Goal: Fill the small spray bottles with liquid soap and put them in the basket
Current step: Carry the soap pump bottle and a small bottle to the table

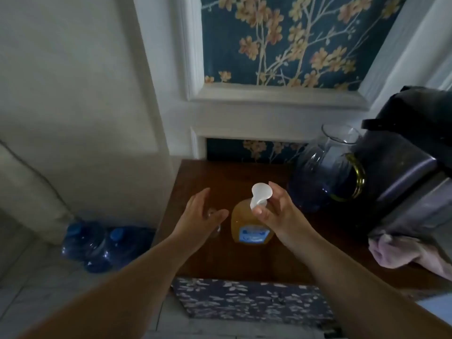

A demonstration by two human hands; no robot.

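An amber liquid soap bottle [247, 226] with a blue label stands on the dark wooden table [244, 263]. My right hand [276, 211] pinches a small white funnel [260, 194] between thumb and fingers, just above the soap bottle's top. A small clear spray bottle [215, 228] stands left of the soap bottle, mostly hidden behind my left hand [200, 214]. That hand hovers over it with fingers relaxed and spread, holding nothing.
A clear glass vase [325, 167] and a dark bag [406, 167] crowd the table's right side, with a folded cloth [391, 250] in front. Blue water bottles [97, 243] lie on the floor at left. A floral patterned box [244, 299] sits below the table's front edge.
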